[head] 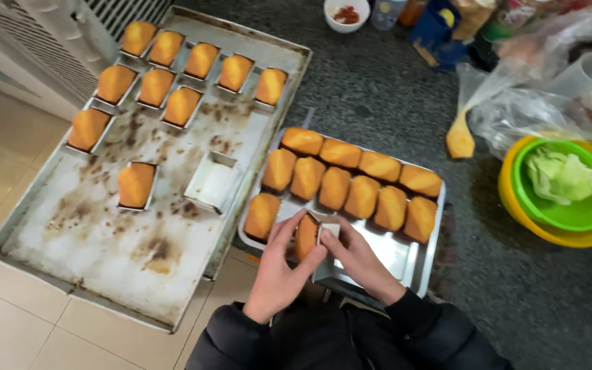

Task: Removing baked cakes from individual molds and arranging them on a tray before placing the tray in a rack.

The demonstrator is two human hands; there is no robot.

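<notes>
On a dark speckled stone surface (378, 89), with pale floor tiles (8, 322) showing at the lower left, a large stained baking sheet (104, 240) juts past the edge beside a smaller shiny steel tray (399, 253). Both hands meet over the near edge of the steel tray. The left hand (279, 274) has its grip closed on a golden loaf cake (305, 236), thumb and fingers pinching its sides. The right hand (358, 257) grips a small rectangular metal tin (328, 236) pressed against the same cake, so cake and tin sit between the two hands, held just above the tray.

Just beyond the hands lie ten unmoulded cakes (347, 181) in rows on the steel tray, close behind the held one. On the baking sheet, more cakes in tins (173, 68) stand along the far end, one filled tin (135, 185) sits alone, and an empty tin (214, 181) lies beside it. To the right are a green bowl inside a yellow one (563, 205), clear plastic bags (515, 103), and a white bowl (346, 14) at the far edge.
</notes>
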